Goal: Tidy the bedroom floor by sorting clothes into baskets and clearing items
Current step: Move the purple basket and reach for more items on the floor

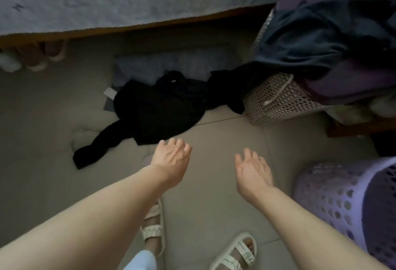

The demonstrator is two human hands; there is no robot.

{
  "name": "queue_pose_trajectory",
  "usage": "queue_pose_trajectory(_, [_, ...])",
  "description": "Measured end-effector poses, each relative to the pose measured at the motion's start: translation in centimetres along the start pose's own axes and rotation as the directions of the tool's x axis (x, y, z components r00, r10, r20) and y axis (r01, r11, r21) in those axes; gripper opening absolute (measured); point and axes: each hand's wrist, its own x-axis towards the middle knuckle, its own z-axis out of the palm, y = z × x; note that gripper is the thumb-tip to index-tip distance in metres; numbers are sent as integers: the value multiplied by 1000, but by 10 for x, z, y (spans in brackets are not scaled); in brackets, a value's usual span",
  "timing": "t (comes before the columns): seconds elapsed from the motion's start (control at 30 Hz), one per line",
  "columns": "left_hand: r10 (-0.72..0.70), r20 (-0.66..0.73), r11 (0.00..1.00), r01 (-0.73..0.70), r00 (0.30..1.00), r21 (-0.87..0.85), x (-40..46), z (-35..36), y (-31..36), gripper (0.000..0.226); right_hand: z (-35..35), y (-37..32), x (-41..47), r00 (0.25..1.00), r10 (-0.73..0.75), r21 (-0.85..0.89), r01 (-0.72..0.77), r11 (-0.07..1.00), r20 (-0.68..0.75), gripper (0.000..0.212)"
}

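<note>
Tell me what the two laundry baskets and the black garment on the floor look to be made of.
Lilac basket: likely moulded plastic, smooth matte wall pierced with round holes.
Beige basket: probably plastic too, an open wavy lattice; dim light leaves woven fibre possible.
Black garment: soft matte fabric, crumpled in limp folds; weave unclear.

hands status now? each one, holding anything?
Left hand: open, holding nothing, above the black clothes.
Right hand: open, palm up, empty.

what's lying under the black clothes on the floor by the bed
Under the black clothes a pale blue fabric shows at the far side, a small white piece at the left. How far either runs beneath is covered. Both hands, left and right, hover empty.
</note>
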Motion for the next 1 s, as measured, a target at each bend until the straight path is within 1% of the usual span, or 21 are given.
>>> queue_pose_trajectory(0.1, [-39, 17, 999, 39, 999, -34, -6, 20, -53, 40, -9, -57, 26, 999, -49, -8, 49, 999, 10, 38])
queue_pose_trajectory(0.2, [-69, 34, 994, 72, 997, -77, -9, 41, -92, 41, -12, -100, 47, 996, -83, -18, 84, 996, 38, 41])
queue_pose_trajectory(0.37, [-122, 87, 978, 134, 989, -158, -9, 85, -130, 43, 1, -149, 78, 986, -149, -37, 152, 988, 77, 37])
queue_pose_trajectory(0.47, [-144, 120, 963, 167, 982, -210, -1, 117, -135, 43, 19, -166, 100, 975, -199, -52, 205, 977, 104, 37])
queue_pose_trajectory(0.57, [-157, 166, 946, 197, 974, -258, 16, 154, -132, 52, 48, -178, 126, 964, -237, -52, 244, 968, 121, 41])
queue_pose_trajectory(0.73, [-202, 234, 917, 268, 951, -294, 61, 232, -125, 59, 121, -195, 180, 943, -294, -100, 311, 945, 154, 46])
queue_pose_trajectory(0.83, [-223, 239, 913, 289, 945, -289, 86, 279, -117, 58, 169, -200, 205, 936, -311, -114, 331, 937, 163, 46])
queue_pose_trajectory(1.0, [-243, 260, 898, 318, 934, -304, 126, 336, -106, 72, 230, -205, 237, 928, -312, -99, 337, 936, 206, 62])
